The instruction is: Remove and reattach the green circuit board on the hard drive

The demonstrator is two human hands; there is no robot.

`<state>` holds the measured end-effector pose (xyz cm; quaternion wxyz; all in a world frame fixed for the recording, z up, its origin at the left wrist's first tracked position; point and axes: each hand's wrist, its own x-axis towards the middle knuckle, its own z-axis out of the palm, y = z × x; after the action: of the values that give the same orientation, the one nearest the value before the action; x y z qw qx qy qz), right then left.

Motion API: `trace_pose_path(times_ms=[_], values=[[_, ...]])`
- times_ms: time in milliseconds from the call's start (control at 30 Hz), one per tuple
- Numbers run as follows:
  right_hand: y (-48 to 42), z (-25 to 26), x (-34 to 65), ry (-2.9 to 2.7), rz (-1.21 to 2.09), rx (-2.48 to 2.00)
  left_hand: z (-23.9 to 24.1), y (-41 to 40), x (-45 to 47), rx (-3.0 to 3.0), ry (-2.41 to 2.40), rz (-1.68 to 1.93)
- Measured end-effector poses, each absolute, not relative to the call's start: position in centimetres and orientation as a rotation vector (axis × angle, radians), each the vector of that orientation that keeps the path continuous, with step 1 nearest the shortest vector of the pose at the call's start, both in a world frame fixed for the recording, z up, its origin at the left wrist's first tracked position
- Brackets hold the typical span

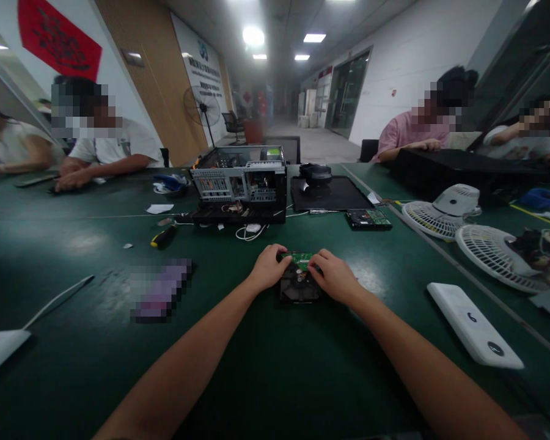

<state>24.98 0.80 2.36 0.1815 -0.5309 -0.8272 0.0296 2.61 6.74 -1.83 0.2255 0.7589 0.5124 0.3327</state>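
Note:
A black hard drive (pixel 300 288) lies on the green table in front of me, with a green circuit board (pixel 297 260) at its far end. My left hand (pixel 271 267) is closed on the drive's left far corner, its thumb against the board's edge. On the other side, my right hand (pixel 332 275) pinches at the right part of the green board with thumb and fingers. Small pale and copper-coloured parts show between the hands. Whether the board is loose from the drive I cannot tell.
Beyond my hands stands an opened computer case (pixel 238 186). Right of it are a black panel (pixel 334 194) and another hard drive (pixel 369 220). A yellow-black screwdriver (pixel 164 236) and a blurred purple phone (pixel 165 290) lie left; a white power bank (pixel 474 324) and fan parts (pixel 440 214) lie right. Several people sit around.

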Motion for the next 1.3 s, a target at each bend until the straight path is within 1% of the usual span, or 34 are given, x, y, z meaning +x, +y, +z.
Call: trace_pose_path(times_ms=[400, 800, 1033, 1300], values=[[0.6, 2.6, 25.2, -2.293, 0.173, -1.381, -1.8, 6.7, 2.8, 2.097, 1.419, 0.913], [1.9, 5.3, 28.8, -1.759, 0.045, -1.354, -1.2, 6.1, 3.0, 1.951, 1.469, 0.866], [1.6, 5.9, 29.0, -1.638, 0.032, -1.310, -1.3, 5.7, 3.2, 1.800, 1.414, 0.788], [1.5, 5.3, 28.5, -1.629, -0.104, -1.303, -1.6, 5.8, 3.2, 1.782, 1.356, 0.788]])
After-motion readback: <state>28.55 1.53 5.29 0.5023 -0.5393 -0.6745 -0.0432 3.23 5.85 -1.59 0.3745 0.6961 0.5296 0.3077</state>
